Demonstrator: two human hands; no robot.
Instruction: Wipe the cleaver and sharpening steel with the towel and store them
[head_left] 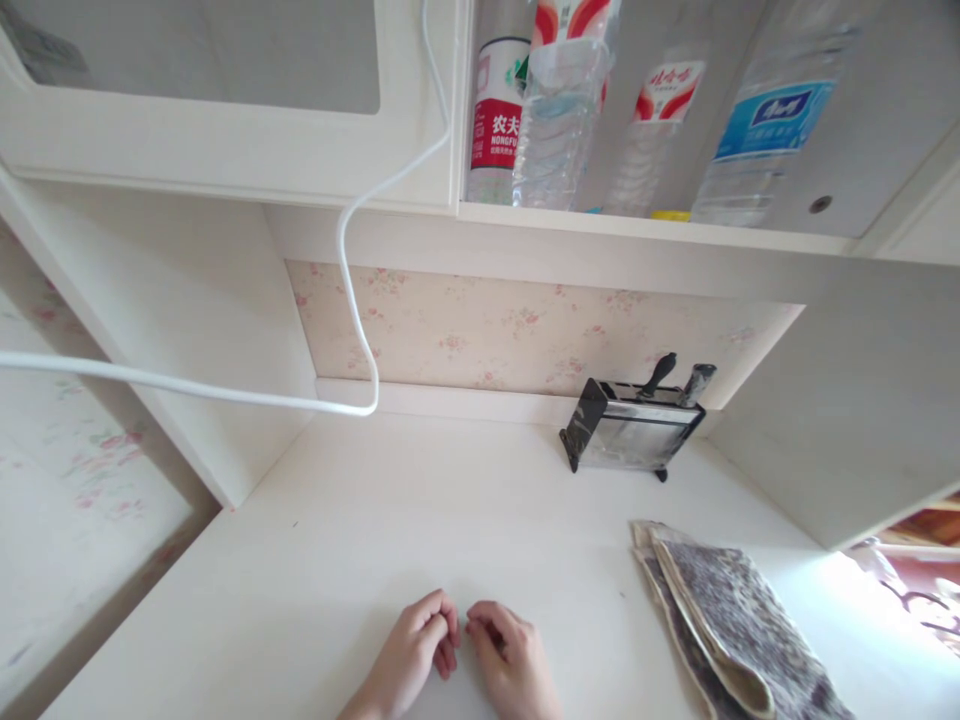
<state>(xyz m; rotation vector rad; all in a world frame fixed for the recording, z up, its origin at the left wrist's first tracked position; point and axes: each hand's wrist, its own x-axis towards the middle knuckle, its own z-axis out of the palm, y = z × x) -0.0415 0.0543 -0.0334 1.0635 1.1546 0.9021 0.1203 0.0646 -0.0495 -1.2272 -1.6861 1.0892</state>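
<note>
Left to right, we have white flexible cable, then left hand and right hand over smooth white tabletop, narrow gap between. Fingers of both curled in; we see nothing gripped. Folded mottled grey cloth with beige edging lies on tabletop, right of fingers, apart; long axis slants far-left to near-right; right hand nearer.

We count: one cable, two hands, four clear plastic bottles, one black-and-silver upright holder with two dark handles, one cloth.

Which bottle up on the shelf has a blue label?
The rightmost bottle: its label is blue, while the other bottles carry red-and-white labels.
</note>
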